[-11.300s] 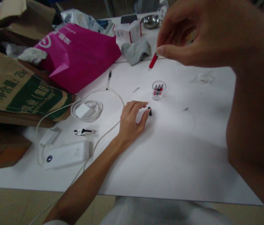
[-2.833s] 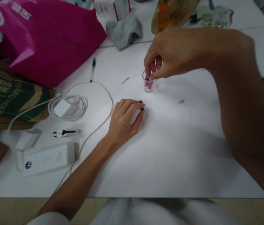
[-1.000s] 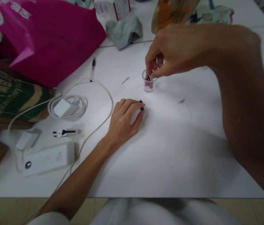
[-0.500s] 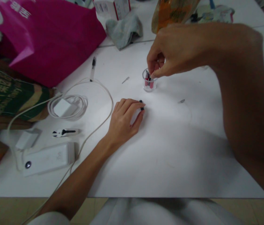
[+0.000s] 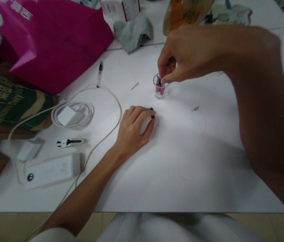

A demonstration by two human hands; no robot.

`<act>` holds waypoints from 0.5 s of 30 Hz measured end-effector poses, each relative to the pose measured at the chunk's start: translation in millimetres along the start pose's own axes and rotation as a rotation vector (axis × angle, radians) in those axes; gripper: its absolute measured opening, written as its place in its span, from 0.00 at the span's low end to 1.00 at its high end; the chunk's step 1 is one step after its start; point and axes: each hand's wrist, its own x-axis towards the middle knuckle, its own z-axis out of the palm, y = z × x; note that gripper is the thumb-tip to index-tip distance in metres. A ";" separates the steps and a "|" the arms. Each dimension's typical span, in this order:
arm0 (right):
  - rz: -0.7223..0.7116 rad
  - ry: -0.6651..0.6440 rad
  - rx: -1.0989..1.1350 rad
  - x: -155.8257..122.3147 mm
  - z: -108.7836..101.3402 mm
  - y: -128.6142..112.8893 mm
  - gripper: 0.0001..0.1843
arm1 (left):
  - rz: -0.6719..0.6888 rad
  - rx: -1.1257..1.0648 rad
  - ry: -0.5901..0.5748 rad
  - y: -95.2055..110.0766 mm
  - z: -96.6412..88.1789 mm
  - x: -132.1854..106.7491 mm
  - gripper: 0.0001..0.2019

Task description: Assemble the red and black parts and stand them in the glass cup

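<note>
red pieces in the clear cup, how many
2 show: red pieces upright side by side in the clear cup beneath the right hand; more may be hidden.

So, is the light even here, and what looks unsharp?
Head view: uneven light, a brighter patch on the white sheet beside the left hand pinching a small black piece; head view: soft shadow under the right forearm; head view: the right hand and the clear cup below its fingers look slightly soft.

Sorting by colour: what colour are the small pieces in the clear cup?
The pieces are red and black; head view.
</note>
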 end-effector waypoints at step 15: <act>-0.019 0.027 -0.054 -2.3 0.0 1.3 0.11 | 0.012 -0.011 0.003 1.8 -0.9 -0.2 0.09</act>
